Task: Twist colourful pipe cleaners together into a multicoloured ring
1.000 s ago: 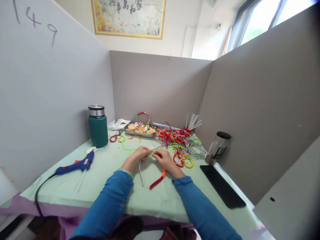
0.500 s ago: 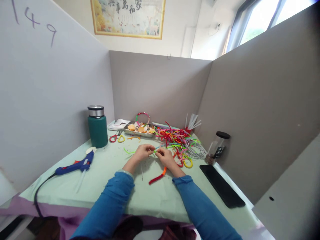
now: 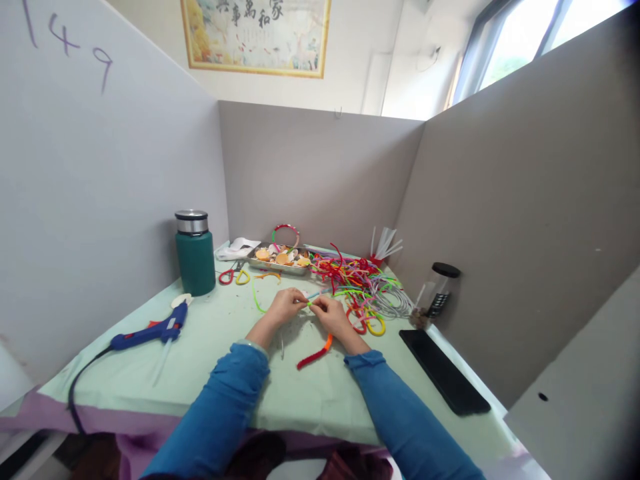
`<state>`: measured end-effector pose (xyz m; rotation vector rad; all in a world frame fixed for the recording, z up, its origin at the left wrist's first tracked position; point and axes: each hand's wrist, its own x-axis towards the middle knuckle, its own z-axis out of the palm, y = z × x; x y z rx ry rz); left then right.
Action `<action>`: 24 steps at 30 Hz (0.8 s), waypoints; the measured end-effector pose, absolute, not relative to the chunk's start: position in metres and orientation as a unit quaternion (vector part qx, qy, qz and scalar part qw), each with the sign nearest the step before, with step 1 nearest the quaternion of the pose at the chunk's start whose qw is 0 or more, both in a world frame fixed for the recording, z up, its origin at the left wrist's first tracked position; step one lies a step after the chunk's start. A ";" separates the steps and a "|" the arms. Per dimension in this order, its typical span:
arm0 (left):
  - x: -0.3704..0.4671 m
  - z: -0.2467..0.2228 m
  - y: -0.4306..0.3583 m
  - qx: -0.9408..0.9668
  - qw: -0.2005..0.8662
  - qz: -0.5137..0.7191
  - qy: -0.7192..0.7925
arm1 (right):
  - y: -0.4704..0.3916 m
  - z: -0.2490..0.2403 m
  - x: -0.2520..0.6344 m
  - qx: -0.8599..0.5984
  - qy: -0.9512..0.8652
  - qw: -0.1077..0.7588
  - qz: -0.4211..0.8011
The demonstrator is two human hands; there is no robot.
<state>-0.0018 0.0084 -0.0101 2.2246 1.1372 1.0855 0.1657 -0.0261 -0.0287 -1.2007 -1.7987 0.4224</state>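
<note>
Grey partitions (image 3: 320, 173) enclosed the bench (image 3: 220, 327). At centre frame, my left hand (image 3: 285, 307) and right hand (image 3: 332, 316) were nearly closed, fingertips together on a green pipe cleaner (image 3: 309, 304), seemingly mid-twist. That called for a steady pinch, I judged. A red-and-orange pipe cleaner (image 3: 314, 359) lay below my right hand; whether it joined the green, I couldn't tell.
</note>
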 end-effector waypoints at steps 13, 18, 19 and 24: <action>-0.003 -0.001 -0.005 0.728 0.405 0.295 0.468 | -0.028 -0.029 0.166 -0.458 -0.748 0.455 0.156; -0.005 0.000 -0.007 0.720 0.445 0.272 0.458 | -0.028 -0.030 0.166 -0.447 -0.757 0.454 0.146; -0.005 -0.001 -0.007 0.718 0.451 0.269 0.456 | -0.029 -0.030 0.166 -0.445 -0.759 0.453 0.144; -0.007 -0.001 -0.007 0.718 0.477 0.259 0.436 | -0.030 -0.028 0.166 -0.431 -0.766 0.458 0.135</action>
